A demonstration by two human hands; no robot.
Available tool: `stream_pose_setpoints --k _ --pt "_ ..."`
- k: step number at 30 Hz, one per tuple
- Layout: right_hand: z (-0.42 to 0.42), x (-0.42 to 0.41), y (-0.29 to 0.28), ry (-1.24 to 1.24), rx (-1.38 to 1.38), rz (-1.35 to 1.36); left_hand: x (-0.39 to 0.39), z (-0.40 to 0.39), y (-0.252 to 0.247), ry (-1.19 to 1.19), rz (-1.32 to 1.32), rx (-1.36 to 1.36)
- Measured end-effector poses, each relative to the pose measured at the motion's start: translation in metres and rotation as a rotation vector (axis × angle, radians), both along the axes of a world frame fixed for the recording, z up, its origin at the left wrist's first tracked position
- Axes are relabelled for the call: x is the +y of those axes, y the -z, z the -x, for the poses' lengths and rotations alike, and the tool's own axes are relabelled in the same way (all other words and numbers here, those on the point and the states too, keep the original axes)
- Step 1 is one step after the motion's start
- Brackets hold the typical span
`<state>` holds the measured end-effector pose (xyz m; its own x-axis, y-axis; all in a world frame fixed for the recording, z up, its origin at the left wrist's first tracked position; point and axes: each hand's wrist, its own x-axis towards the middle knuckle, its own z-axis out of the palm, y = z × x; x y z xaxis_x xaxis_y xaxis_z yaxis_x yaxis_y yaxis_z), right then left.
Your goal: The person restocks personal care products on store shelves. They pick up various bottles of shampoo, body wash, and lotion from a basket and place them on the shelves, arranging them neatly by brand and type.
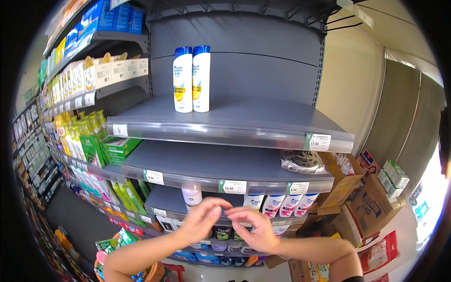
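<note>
Both hands are raised close together before the lower shelves, fingertips nearly meeting. My left hand (208, 219) has curved fingers and holds nothing; a pale pump or capped bottle (191, 196) stands on the shelf behind it. My right hand (254, 228) is empty too, fingers bent and apart, in front of dark Clear bottles (222, 234) that it and the left hand partly hide. White Head & Shoulders shampoo bottles with pink marks (289, 205) stand beyond the right hand. Two white Head & Shoulders bottles with blue caps (183, 84) (201, 84) stand side by side, upright, on the upper grey shelf.
A plastic-wrapped round black item (303, 162) lies on the middle shelf. Cardboard boxes (370, 204) are stacked at the right. Shelves of bottles and white boxes (104, 74) run along the left, with green boxes (118, 149) lower down. An orange basket (152, 273) holding packets is at the bottom left.
</note>
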<state>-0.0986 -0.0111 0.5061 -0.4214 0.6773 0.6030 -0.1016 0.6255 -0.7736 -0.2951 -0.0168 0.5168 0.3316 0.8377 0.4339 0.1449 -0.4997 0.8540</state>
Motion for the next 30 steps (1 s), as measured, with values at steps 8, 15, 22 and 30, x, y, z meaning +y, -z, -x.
stream_pose_setpoints --k 8,15,22,30 --pt "0.054 0.096 -0.166 0.12 0.212 -0.177 0.088 0.041 -0.163 -0.429 -0.484 -0.324" --pt "0.098 0.177 -0.211 0.538 -0.057 -0.09 0.142 0.057 -0.187 -0.692 -0.404 -0.33" --pt "0.116 0.189 -0.222 0.439 -0.214 0.107 0.147 0.066 -0.177 -0.51 -0.419 -0.213" --pt "0.123 0.201 -0.219 0.602 -0.428 0.101 0.144 0.069 -0.177 -0.396 -0.339 -0.137"
